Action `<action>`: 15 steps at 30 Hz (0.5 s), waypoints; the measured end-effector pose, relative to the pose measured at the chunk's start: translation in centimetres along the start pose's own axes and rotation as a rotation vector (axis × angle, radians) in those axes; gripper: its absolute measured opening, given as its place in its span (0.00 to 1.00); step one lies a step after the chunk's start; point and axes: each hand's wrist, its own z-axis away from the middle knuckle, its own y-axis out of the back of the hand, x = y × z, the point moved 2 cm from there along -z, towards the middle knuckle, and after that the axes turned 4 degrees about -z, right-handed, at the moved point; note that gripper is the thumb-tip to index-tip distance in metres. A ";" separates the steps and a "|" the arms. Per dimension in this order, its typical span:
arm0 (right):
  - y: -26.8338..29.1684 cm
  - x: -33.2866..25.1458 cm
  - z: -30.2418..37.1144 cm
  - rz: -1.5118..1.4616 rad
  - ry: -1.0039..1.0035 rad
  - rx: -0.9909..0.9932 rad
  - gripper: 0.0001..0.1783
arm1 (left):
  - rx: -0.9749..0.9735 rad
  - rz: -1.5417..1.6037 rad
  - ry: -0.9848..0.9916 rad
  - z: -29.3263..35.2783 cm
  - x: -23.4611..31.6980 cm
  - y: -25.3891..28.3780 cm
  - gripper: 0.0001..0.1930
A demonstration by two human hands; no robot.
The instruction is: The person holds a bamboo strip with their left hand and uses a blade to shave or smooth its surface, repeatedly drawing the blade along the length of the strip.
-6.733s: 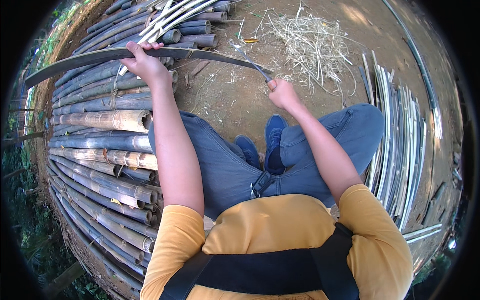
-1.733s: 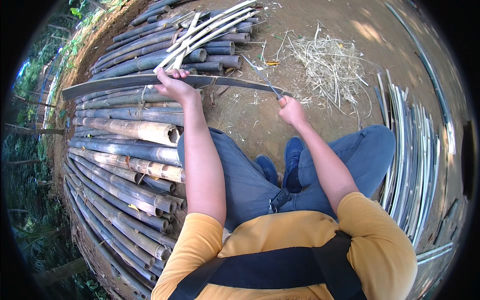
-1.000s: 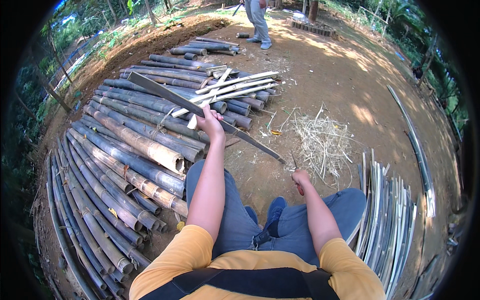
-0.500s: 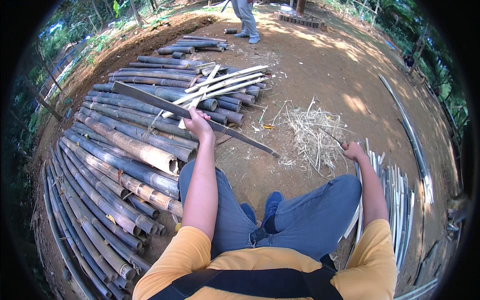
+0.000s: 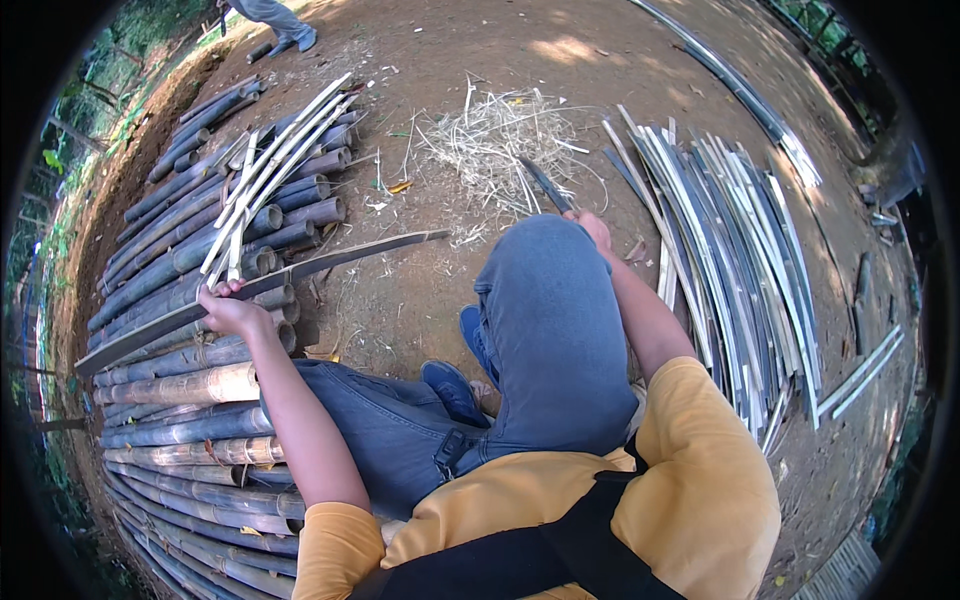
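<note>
Two hands busy over dirt yard: left hand grip clamped on bamboo strip, right hand on knife.

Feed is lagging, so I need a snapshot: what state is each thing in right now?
Left hand: closed around the long bamboo strip.
Long bamboo strip: lifted, slanting over the bamboo poles.
Right hand: gripping a knife, blade pointing away.
Split slats: lying piled on the ground.

Bamboo poles lie stacked left, shavings ahead, perhaps split strips right.
</note>
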 end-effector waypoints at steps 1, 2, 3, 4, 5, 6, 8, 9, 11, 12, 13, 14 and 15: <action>-0.6 0.8 0.7 -0.008 -0.008 0.023 0.20 | 0.085 -0.042 -0.024 0.5 0.3 -0.3 0.13; -1.0 1.6 1.1 -0.016 -0.011 0.055 0.19 | 0.084 -0.036 -0.015 0.4 0.3 -0.2 0.13; -1.7 2.4 1.7 -0.024 -0.002 0.072 0.18 | 0.050 0.008 -0.023 -0.9 0.2 0.8 0.14; -2.2 3.3 2.2 -0.034 0.035 0.090 0.17 | 0.057 0.002 -0.024 -1.2 0.4 1.1 0.14; -2.5 4.2 2.7 -0.043 0.071 0.106 0.17 | 0.063 -0.015 -0.020 -0.6 0.2 0.4 0.14; -2.9 4.8 3.1 -0.050 0.113 0.120 0.17 | 0.074 -0.033 -0.019 0.1 0.1 -0.2 0.14; -3.5 5.0 3.4 -0.006 0.147 0.040 0.14 | 0.060 -0.043 -0.031 0.5 -0.1 -0.8 0.14; -4.0 4.5 3.5 0.017 0.175 -0.008 0.13 | 0.064 -0.051 -0.045 0.4 0.0 -0.7 0.14; -5.3 3.5 3.1 -0.065 0.192 -0.063 0.13 | 0.041 -0.059 -0.063 0.3 -0.2 -0.7 0.15; -6.3 3.6 2.9 -0.109 0.195 -0.086 0.13 | 0.059 -0.074 -0.059 1.1 -0.2 -1.7 0.15; -7.4 2.7 2.5 -0.110 0.210 -0.111 0.14 | 0.040 -0.101 -0.069 1.1 0.0 -1.4 0.16; -8.3 2.3 2.5 -0.103 0.216 -0.130 0.14 | 0.014 -0.123 -0.076 0.7 0.0 -1.3 0.16; -9.1 1.9 2.3 -0.092 0.225 -0.147 0.15 | 0.002 -0.082 -0.113 0.3 -0.2 -1.2 0.17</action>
